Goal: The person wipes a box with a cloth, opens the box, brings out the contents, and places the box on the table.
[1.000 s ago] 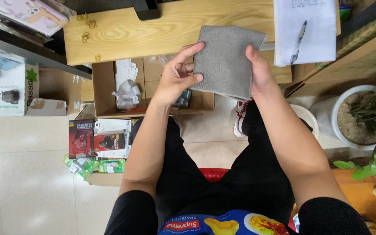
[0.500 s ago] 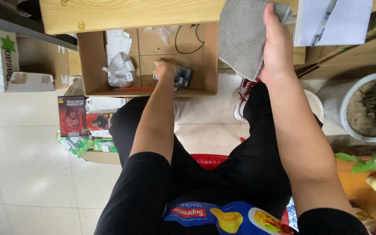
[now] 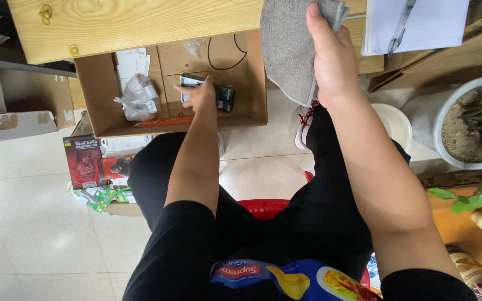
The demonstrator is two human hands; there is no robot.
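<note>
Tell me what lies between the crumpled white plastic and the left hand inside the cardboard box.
Head view: between the white plastic and the left hand shows bare cardboard box floor, with an orange strip lying just below that stretch.

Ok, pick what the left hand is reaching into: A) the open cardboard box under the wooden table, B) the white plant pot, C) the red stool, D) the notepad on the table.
A: the left hand is down inside the open cardboard box, on a small dark device, while the right hand holds a grey cloth.

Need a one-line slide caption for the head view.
Left hand reaches a dark device in the cardboard box; right hand holds a grey cloth.
</note>
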